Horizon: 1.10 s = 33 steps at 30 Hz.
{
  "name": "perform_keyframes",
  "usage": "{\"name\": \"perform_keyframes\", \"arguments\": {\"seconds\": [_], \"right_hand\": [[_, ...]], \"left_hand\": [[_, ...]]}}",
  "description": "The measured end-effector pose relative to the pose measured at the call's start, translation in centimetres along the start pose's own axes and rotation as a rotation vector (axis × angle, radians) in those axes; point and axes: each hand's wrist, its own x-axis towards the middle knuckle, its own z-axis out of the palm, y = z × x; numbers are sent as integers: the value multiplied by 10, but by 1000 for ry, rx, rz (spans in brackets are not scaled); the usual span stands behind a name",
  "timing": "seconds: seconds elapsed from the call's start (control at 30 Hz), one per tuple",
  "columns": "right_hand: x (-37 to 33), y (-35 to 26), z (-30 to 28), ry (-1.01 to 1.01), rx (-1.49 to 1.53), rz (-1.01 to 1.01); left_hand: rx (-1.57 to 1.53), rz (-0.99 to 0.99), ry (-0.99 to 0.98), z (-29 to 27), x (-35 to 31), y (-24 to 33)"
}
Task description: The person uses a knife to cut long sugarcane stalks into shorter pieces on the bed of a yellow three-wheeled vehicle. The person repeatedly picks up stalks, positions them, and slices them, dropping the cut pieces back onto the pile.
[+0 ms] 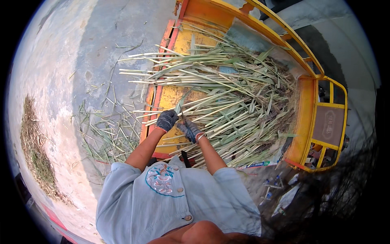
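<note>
Both my hands wear dark, patterned gloves and are close together over the near left part of a yellow truck bed (170, 96). My left hand (166, 120) is closed in a fist; a green leafy stalk (179, 105) meets its fingers. To its right and slightly nearer me, my right hand (190, 131) has its fingers curled, with a bracelet at the wrist. A thin dark strip, perhaps a blade, rises between the hands; what the right hand grips is too small to make out. A large heap of cut stalks (227, 106) with leaves and brownish seed heads lies beyond and to the right.
Pale stalk ends stick out over the bed's red left edge (150, 110). Cut leaves and stalk pieces (111, 134) litter the concrete ground. A yellow rail (298, 36) bounds the far side and a yellow frame (339, 122) the right. Dry plant waste (36, 150) lies far left.
</note>
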Motion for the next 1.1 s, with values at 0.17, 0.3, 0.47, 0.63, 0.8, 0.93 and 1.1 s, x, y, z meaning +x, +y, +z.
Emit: {"name": "perform_keyframes", "arguments": {"seconds": [0.17, 0.3, 0.47, 0.63, 0.8, 0.93, 1.1], "right_hand": [[-9, -1, -5, 156, -316, -143], [-16, 0, 7, 201, -321, -90], [-28, 11, 27, 141, -256, -6], [-33, 37, 23, 182, -134, -4], [-34, 28, 6, 330, -36, -37], [-33, 32, -7, 412, -29, 8], [-48, 32, -18, 457, 30, 70]], "left_hand": [[8, 15, -68, -2, -3, 4], [28, 34, -52, -9, -7, -6], [409, -303, -140, -60, -21, -73], [673, -337, 207, -117, 3, -65], [446, 143, 259, -59, 100, -33], [567, 131, 344, -18, 145, -6], [569, -70, 291, -6, 170, -4]]}}
